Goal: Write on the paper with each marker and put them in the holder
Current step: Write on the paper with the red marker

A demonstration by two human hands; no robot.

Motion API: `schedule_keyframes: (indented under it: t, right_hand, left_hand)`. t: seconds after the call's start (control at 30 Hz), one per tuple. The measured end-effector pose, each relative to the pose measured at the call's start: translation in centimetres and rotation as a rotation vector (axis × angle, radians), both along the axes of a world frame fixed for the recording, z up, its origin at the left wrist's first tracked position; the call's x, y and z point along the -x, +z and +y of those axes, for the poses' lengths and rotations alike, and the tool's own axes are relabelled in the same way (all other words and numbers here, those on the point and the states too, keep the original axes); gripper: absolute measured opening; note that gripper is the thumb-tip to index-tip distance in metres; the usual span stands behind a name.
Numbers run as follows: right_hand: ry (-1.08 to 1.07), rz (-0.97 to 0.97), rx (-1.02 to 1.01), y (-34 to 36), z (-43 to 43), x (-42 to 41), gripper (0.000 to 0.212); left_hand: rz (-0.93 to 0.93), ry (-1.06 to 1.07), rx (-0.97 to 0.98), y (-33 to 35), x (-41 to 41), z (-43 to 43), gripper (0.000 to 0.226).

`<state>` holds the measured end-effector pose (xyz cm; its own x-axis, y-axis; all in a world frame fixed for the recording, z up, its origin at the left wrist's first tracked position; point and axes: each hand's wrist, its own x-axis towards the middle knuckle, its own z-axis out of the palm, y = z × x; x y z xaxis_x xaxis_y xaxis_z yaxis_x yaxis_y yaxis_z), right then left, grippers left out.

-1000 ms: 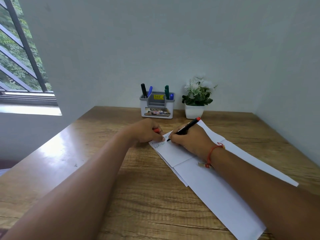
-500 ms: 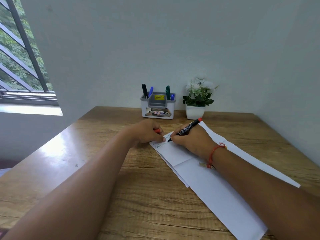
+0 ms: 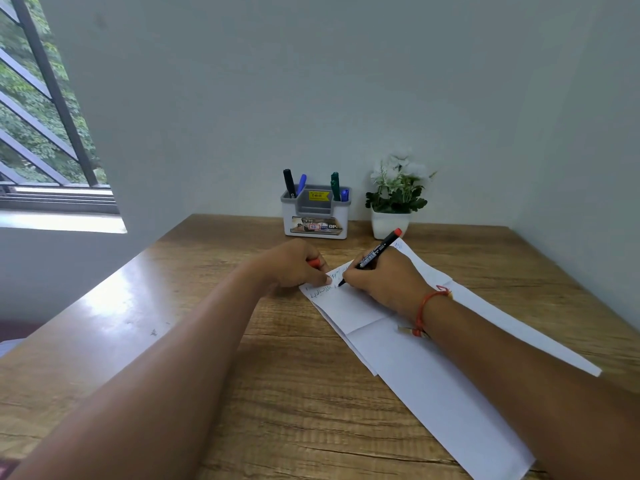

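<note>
My right hand (image 3: 381,282) grips a black marker with a red end (image 3: 377,252), its tip touching the far left corner of the white paper (image 3: 426,358). Scribbled lines show on that corner. My left hand (image 3: 294,265) holds the marker's red cap (image 3: 313,262) in curled fingers, with a fingertip pressing on the paper's corner. The white and grey holder (image 3: 317,216) stands at the back of the table with black, blue and green markers upright in it.
A white pot with a flowering plant (image 3: 393,202) stands right of the holder. The wooden table (image 3: 207,341) meets walls at the back and right. A barred window (image 3: 41,109) is at the left.
The marker tip has shifted slightly along the paper's corner as my right hand writes. My left hand stays in place.
</note>
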<state>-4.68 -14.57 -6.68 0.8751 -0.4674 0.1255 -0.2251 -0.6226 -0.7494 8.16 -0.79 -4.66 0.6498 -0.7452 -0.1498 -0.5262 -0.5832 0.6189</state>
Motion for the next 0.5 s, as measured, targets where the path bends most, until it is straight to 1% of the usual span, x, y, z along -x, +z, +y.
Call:
schedule_keyframes:
  t: [0.2, 0.5]
  right_hand:
    - [-0.009, -0.046, 0.036, -0.15, -0.07, 0.08, 0.028]
    - [-0.015, -0.051, 0.010, -0.05, -0.03, 0.05, 0.021]
  left_hand:
    - [-0.012, -0.009, 0.000, -0.05, -0.09, 0.01, 0.021]
    - [-0.009, -0.001, 0.002, 0.00, 0.06, 0.06, 0.020]
